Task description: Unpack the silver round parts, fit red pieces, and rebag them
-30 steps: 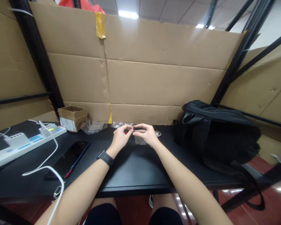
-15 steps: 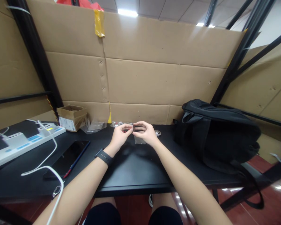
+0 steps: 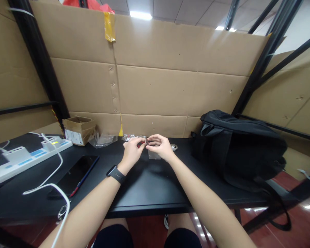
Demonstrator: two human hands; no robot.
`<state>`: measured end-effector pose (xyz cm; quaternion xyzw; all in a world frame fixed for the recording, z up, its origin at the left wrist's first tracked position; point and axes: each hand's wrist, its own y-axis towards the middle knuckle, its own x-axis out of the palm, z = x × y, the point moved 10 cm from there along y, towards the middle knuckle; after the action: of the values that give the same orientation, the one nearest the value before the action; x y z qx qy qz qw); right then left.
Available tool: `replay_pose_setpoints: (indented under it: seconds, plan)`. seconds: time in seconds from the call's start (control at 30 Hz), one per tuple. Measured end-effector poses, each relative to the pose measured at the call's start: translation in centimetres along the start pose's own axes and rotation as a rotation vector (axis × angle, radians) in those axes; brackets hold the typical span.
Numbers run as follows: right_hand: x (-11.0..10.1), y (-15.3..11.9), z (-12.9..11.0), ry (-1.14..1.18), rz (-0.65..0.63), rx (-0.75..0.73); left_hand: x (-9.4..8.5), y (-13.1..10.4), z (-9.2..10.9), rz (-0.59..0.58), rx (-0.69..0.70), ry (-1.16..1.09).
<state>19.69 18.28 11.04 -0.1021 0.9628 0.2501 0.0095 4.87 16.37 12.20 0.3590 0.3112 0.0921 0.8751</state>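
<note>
My left hand (image 3: 132, 150) and my right hand (image 3: 159, 146) meet over the far middle of the black table (image 3: 150, 189). Both have their fingers closed around a small item between the fingertips, too hidden to name; a bit of red and a dark edge show there. Below my right hand lies a clear plastic piece (image 3: 154, 155), partly covered by the fingers. A round silvery metal part (image 3: 174, 147) rests just right of that hand. Behind my left hand are small clear plastic packets (image 3: 127, 137) with shiny and red contents.
On the left are a power strip (image 3: 31, 159) with white cables, a dark tablet (image 3: 76, 174) with a red-and-blue pen (image 3: 79, 186), an opened cardboard box (image 3: 80, 131) and a clear plastic bag (image 3: 103, 140). A black backpack (image 3: 243, 148) fills the right side. Cardboard panels (image 3: 157, 89) wall the back.
My left hand has turned slightly, its wrist and watch shifting a little, while its fingers stay at the small item. My right hand is almost unmoved.
</note>
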Motion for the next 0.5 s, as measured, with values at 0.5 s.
replay_pose_setpoints:
  seconds: [0.5]
  plan:
    - [0.2,0.1,-0.1,-0.033,-0.043,-0.063,2.4,0.3,-2.9,-0.112,-0.151,-0.335]
